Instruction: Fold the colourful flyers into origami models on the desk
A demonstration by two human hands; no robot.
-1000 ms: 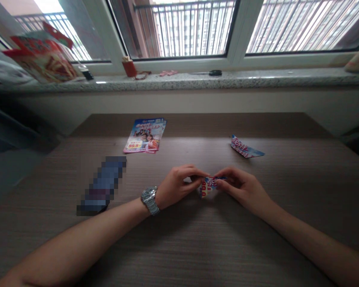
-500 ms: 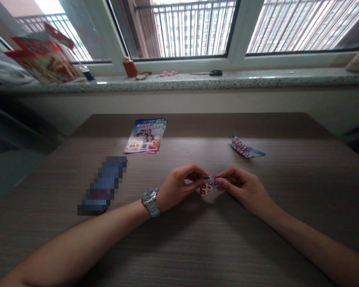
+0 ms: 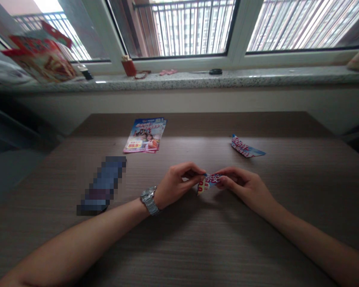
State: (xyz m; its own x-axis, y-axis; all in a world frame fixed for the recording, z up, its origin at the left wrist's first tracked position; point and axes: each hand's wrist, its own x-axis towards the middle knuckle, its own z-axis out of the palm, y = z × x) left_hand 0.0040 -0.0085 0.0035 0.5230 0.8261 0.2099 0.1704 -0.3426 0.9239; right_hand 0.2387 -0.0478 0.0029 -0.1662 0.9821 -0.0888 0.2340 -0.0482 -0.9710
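Your left hand (image 3: 176, 185) and right hand (image 3: 247, 186) pinch the folded paper (image 3: 208, 182) between them, newly tilted so more shows.

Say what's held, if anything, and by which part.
A folded printed paper: left hand pinches its upper left side, right hand its right end.

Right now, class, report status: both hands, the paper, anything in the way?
Left hand and right hand: both pinching folded paper. Paper: bent, print showing. Nothing seen blocking hands; second folded piece and flyer stack lie farther back.
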